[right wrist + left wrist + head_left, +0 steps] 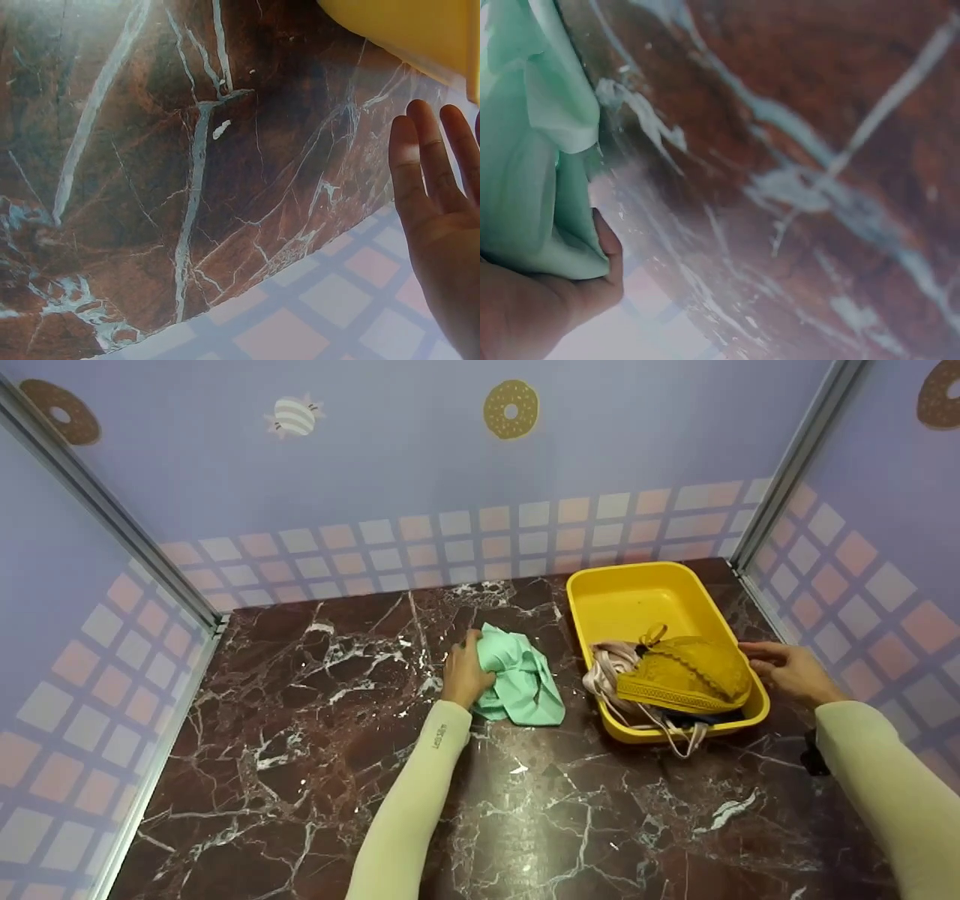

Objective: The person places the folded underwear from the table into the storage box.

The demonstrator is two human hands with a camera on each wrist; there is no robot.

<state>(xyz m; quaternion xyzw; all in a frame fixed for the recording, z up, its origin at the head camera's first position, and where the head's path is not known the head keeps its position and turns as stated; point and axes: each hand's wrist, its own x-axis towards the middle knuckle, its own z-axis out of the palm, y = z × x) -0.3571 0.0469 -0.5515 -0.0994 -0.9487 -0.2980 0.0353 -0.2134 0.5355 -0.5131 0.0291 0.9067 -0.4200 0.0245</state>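
Observation:
My left hand point(464, 671) grips the left side of a crumpled mint-green cloth point(517, 671) on the table. In the left wrist view, the green cloth point(525, 172) shows smooth folds against the curled fingers. My right hand point(795, 669) is at the right side of a yellow tub point(600, 585), its fingertips at or very near the rim. The right wrist view shows that hand point(446, 217) with its fingers extended. In the tub's near half lie a mustard lace bra point(686, 671) and a pale pink strappy piece point(611, 660). Something dark is mostly hidden beneath the bra.
The tub stands at the back right of a dark red marbled table point(315, 780). Pale straps point(686, 739) hang over its near rim. Purple panels with tile patterns point(420, 450) enclose the table at the back and both sides.

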